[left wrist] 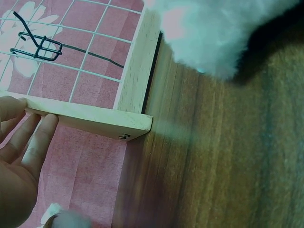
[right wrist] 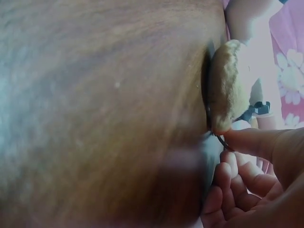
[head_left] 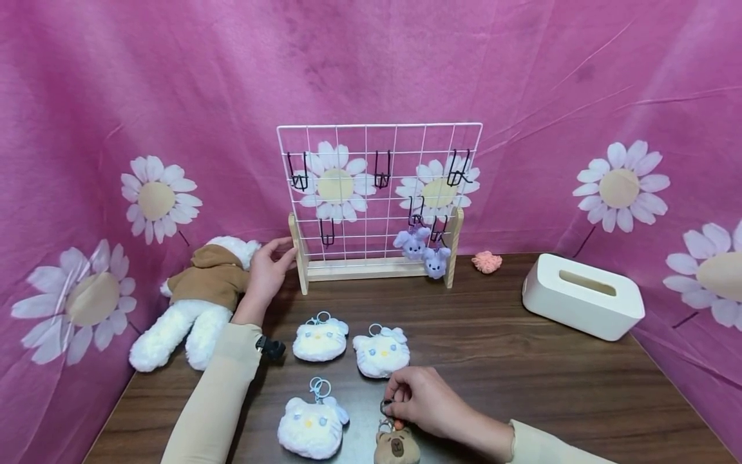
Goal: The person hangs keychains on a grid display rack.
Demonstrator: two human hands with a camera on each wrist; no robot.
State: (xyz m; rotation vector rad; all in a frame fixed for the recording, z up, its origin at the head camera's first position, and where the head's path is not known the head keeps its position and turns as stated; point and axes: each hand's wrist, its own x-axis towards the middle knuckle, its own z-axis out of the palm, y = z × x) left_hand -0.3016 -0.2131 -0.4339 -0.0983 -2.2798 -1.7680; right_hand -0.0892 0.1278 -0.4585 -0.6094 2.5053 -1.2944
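Observation:
My left hand (head_left: 269, 270) holds the left wooden upright (left wrist: 95, 114) of a white wire grid rack (head_left: 365, 197), thumb on one side and fingers on the other. Down at the front of the table, my right hand (head_left: 428, 398) pinches the metal ring of a brown plush bear-like keychain (head_left: 397, 447). That plush (right wrist: 229, 83) lies against the table in the right wrist view. Two purple plush keychains (head_left: 413, 245) hang from black hooks at the rack's lower right. Other black hooks (head_left: 382, 171) on the grid carry nothing.
Three white cat-face plush keychains (head_left: 319, 341) with blue rings lie between my hands. A white teddy in a brown hoodie (head_left: 214, 277) leans at the left. On the right are a white tissue box (head_left: 580, 316) and a coral scrunchie-like thing (head_left: 487, 261). A pink daisy cloth (head_left: 522, 77) hangs behind.

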